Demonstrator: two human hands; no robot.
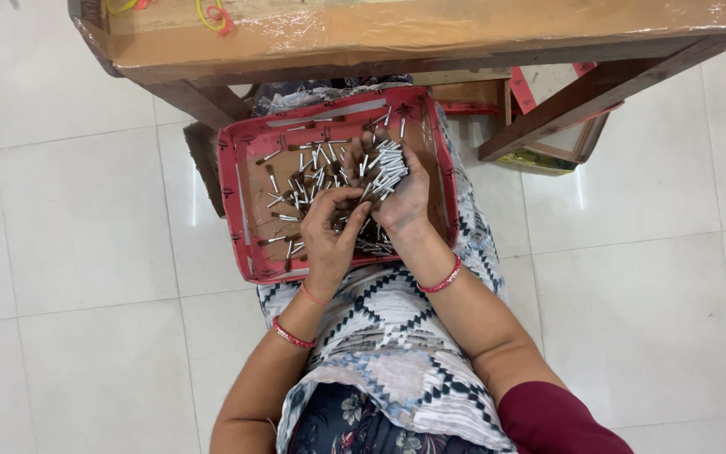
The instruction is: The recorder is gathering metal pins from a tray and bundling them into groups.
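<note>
Already the right hand [397, 197] clenches a gathered bundle of small metal-tipped sticks [384, 172], while the left hand's [329, 235] fingers pinch at loose ones. Many still lie scattered toward 9 o'clock in the red tray [230, 193] on the lap.

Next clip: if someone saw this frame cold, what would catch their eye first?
First, the red tray on the seated person's lap, littered with small brown-tipped silver sticks. Over its middle, the right hand holds a fanned bundle of those sticks, while the left hand pinches at pieces beside it. A brown-wrapped wooden table spans the top of the view, above a white tiled floor.
</note>
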